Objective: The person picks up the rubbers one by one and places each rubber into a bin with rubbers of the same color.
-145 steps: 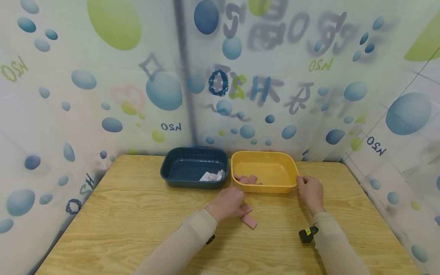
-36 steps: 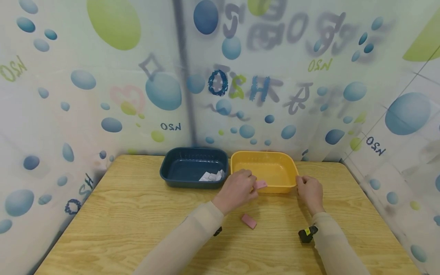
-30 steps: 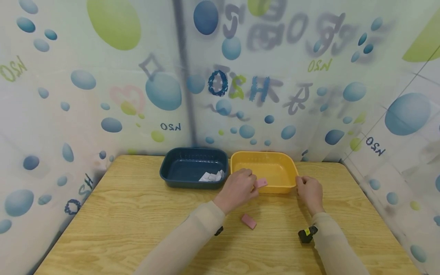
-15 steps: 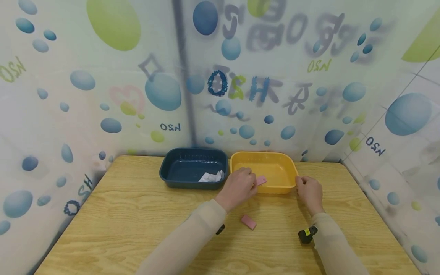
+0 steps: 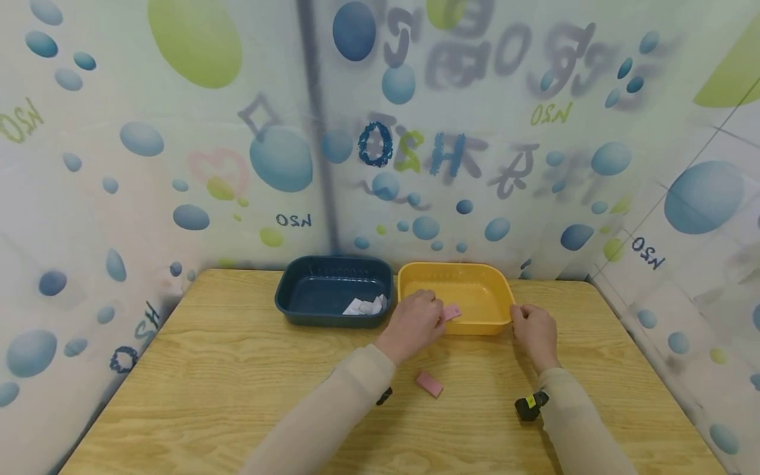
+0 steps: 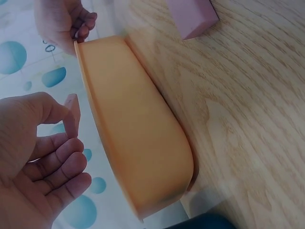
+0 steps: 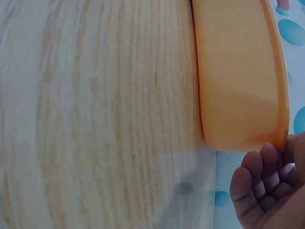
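Note:
My left hand [image 5: 413, 324] pinches a small flat pink block [image 5: 452, 312] between thumb and fingertips, held over the near rim of the yellow tray [image 5: 456, 328]. In the left wrist view the pinched block [image 6: 72, 116] stands above the rim, and the other fingers are half curled beneath it. My right hand [image 5: 536, 334] grips the tray's right rim at its near corner. The right wrist view shows those fingertips [image 7: 269, 152] right at the tray's corner. Another pink block [image 5: 429, 384] lies on the table in front of the tray. My left hand hides the tray's left interior.
A dark blue tray [image 5: 332, 319] stands just left of the yellow one, with several white pieces [image 5: 366, 306] at its right end. Both trays are at the back of the wooden table [image 5: 249, 382], close to a patterned curtain [image 5: 237, 152].
About five seconds ago my left hand was down at the pink blocks on the table. It has since lifted one up over the yellow tray's edge. The right hand has stayed at the rim.

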Demonstrator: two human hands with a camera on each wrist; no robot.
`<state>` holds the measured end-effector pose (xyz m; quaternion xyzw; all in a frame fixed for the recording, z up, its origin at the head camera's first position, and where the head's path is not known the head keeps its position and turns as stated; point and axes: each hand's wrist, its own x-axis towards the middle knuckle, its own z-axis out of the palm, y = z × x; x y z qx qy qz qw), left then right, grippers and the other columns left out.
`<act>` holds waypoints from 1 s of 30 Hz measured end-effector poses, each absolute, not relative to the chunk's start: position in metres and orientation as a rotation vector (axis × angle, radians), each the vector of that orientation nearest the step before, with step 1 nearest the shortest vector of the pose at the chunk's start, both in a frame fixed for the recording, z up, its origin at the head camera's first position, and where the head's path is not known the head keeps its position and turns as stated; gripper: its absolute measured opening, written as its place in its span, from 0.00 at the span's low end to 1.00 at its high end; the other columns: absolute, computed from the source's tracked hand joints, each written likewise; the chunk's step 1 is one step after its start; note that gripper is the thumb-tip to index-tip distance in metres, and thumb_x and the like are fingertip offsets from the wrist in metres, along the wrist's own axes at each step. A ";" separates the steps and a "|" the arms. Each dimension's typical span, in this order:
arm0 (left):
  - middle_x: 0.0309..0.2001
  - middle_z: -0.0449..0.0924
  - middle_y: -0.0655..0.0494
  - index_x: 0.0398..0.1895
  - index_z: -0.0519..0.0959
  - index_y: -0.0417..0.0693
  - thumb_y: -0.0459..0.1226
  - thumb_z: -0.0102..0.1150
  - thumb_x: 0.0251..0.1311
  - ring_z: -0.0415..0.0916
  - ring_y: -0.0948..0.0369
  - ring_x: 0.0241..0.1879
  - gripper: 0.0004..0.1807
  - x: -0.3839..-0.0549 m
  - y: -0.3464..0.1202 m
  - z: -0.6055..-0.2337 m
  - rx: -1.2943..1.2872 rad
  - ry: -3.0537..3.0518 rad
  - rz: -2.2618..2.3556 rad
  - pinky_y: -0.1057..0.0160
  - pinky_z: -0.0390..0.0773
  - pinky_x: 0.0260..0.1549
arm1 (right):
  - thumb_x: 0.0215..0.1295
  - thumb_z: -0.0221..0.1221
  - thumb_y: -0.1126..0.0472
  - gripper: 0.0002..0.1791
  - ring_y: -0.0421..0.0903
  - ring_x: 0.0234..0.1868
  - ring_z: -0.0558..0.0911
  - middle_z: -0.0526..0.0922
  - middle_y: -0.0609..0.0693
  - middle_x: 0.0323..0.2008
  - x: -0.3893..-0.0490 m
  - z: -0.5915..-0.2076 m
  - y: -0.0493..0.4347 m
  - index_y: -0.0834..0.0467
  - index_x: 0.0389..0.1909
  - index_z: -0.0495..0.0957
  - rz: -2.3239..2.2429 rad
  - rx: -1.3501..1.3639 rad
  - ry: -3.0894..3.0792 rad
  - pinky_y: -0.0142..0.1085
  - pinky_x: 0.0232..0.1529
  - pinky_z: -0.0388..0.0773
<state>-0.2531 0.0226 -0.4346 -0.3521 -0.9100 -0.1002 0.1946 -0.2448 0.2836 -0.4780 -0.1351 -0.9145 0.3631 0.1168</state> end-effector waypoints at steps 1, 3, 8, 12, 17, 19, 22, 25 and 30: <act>0.24 0.71 0.58 0.24 0.83 0.48 0.38 0.68 0.60 0.68 0.62 0.26 0.08 -0.253 0.023 -0.435 -0.985 -2.551 -0.281 0.68 0.69 0.27 | 0.79 0.49 0.55 0.23 0.47 0.24 0.73 0.77 0.51 0.19 -0.245 -0.478 0.284 0.61 0.23 0.76 1.060 -0.393 -2.677 0.37 0.27 0.68; 0.24 0.70 0.59 0.24 0.83 0.48 0.38 0.68 0.60 0.68 0.62 0.26 0.09 -0.254 0.024 -0.435 -0.984 -2.552 -0.282 0.68 0.68 0.26 | 0.79 0.49 0.55 0.23 0.47 0.24 0.73 0.77 0.51 0.19 -0.244 -0.478 0.283 0.61 0.23 0.76 1.055 -0.392 -2.678 0.37 0.27 0.68; 0.24 0.71 0.58 0.24 0.84 0.48 0.38 0.68 0.62 0.68 0.62 0.26 0.09 -0.256 0.027 -0.438 -0.974 -2.566 -0.279 0.68 0.68 0.26 | 0.79 0.49 0.55 0.23 0.48 0.24 0.72 0.76 0.51 0.19 -0.244 -0.477 0.284 0.61 0.23 0.75 1.047 -0.385 -2.688 0.37 0.28 0.67; 0.25 0.73 0.58 0.26 0.85 0.48 0.38 0.67 0.62 0.68 0.62 0.27 0.08 -0.258 0.029 -0.439 -0.961 -2.580 -0.283 0.69 0.69 0.26 | 0.79 0.49 0.55 0.23 0.48 0.25 0.73 0.76 0.51 0.19 -0.243 -0.478 0.284 0.62 0.23 0.76 1.044 -0.376 -2.689 0.37 0.28 0.68; 0.26 0.74 0.58 0.27 0.85 0.47 0.39 0.67 0.64 0.68 0.62 0.27 0.09 -0.258 0.030 -0.441 -0.949 -2.603 -0.295 0.69 0.71 0.27 | 0.79 0.49 0.55 0.23 0.48 0.25 0.73 0.77 0.51 0.19 -0.244 -0.478 0.285 0.62 0.23 0.76 1.050 -0.372 -2.680 0.37 0.28 0.68; 0.26 0.74 0.58 0.27 0.85 0.47 0.39 0.67 0.65 0.69 0.62 0.28 0.09 -0.259 0.030 -0.441 -0.946 -2.607 -0.294 0.69 0.72 0.27 | 0.79 0.49 0.55 0.23 0.48 0.25 0.74 0.78 0.51 0.20 -0.244 -0.478 0.285 0.62 0.23 0.76 1.048 -0.371 -2.679 0.37 0.28 0.69; 0.27 0.75 0.57 0.28 0.85 0.46 0.40 0.67 0.64 0.70 0.62 0.28 0.08 -0.259 0.031 -0.441 -0.937 -2.616 -0.290 0.68 0.73 0.28 | 0.79 0.49 0.55 0.23 0.48 0.25 0.74 0.78 0.52 0.20 -0.245 -0.476 0.285 0.62 0.22 0.76 1.045 -0.370 -2.680 0.37 0.28 0.69; 0.27 0.75 0.57 0.29 0.85 0.46 0.39 0.66 0.64 0.72 0.62 0.28 0.08 -0.260 0.030 -0.441 -0.924 -2.624 -0.284 0.68 0.75 0.29 | 0.78 0.49 0.55 0.23 0.48 0.25 0.74 0.79 0.52 0.20 -0.245 -0.476 0.285 0.62 0.23 0.76 1.052 -0.374 -2.681 0.37 0.27 0.69; 0.28 0.76 0.58 0.27 0.84 0.48 0.38 0.66 0.64 0.74 0.62 0.30 0.07 -0.259 0.025 -0.441 -0.919 -2.610 -0.290 0.67 0.76 0.30 | 0.79 0.48 0.55 0.24 0.47 0.25 0.75 0.80 0.52 0.21 -0.245 -0.478 0.284 0.65 0.26 0.79 1.054 -0.372 -2.679 0.36 0.27 0.70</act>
